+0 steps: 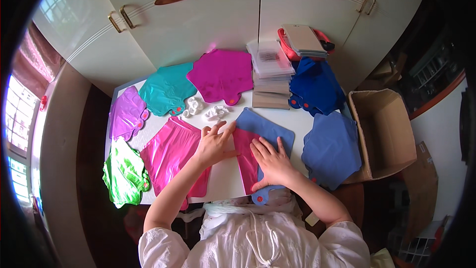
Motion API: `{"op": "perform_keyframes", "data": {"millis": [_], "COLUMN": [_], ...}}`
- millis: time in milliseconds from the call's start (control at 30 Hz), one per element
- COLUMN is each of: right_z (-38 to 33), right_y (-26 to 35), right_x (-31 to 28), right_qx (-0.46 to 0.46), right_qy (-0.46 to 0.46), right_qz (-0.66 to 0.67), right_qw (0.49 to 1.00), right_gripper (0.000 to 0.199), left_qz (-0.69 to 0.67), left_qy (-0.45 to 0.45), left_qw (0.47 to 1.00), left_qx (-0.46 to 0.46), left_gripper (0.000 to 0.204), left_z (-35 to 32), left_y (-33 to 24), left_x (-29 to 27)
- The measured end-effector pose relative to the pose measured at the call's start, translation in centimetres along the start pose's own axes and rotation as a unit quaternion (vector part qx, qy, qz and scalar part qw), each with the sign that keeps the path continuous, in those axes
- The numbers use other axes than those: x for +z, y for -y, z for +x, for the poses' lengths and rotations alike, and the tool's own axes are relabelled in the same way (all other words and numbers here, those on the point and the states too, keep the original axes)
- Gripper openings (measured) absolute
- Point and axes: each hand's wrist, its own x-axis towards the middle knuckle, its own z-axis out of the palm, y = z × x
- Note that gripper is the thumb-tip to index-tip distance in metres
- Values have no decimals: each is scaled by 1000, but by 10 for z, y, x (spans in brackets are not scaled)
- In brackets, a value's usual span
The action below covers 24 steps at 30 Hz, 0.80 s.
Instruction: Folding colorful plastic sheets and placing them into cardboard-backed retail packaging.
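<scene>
A flat blue foil piece [270, 125], which looks like an uninflated balloon, lies in front of me with a red dot on its near tab. Over its left part sits a narrow pink foil piece [245, 144]. My right hand [273, 165] rests flat across both, fingers spread. My left hand [214, 145] is open just left of them, its fingertips at the pink piece's far left edge; whether they touch it I cannot tell. Beneath that wrist lies a larger shiny pink foil stack [171, 149].
Foil stacks ring the white table [223, 178]: green [125, 173], lilac [128, 114], teal [168, 89], magenta [220, 74], dark blue [317, 87], dull blue [332, 146]. White crumpled bits [215, 113], clear packets [271, 72], a red basket [283, 39] and a cardboard box [389, 134] surround them.
</scene>
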Motion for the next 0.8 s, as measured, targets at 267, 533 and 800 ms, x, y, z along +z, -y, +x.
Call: {"op": "perform_keyframes", "data": {"millis": [267, 533, 800], "right_z": [0, 1, 1], "right_y": [0, 1, 0], "right_x": [-1, -2, -2], "right_qx": [0, 3, 6], "right_qy": [-4, -1, 6], "right_qz": [2, 2, 3], "right_qw": [1000, 1000, 1000], "right_gripper": [128, 128, 129], "left_qz": [34, 34, -14], "left_qy": [43, 70, 102], "left_qw": [998, 995, 994], "left_qx": [42, 57, 39], "left_gripper": [115, 123, 132], "left_z": [-11, -17, -34], "left_y": [-4, -21, -41], "left_x": [-1, -5, -2]}}
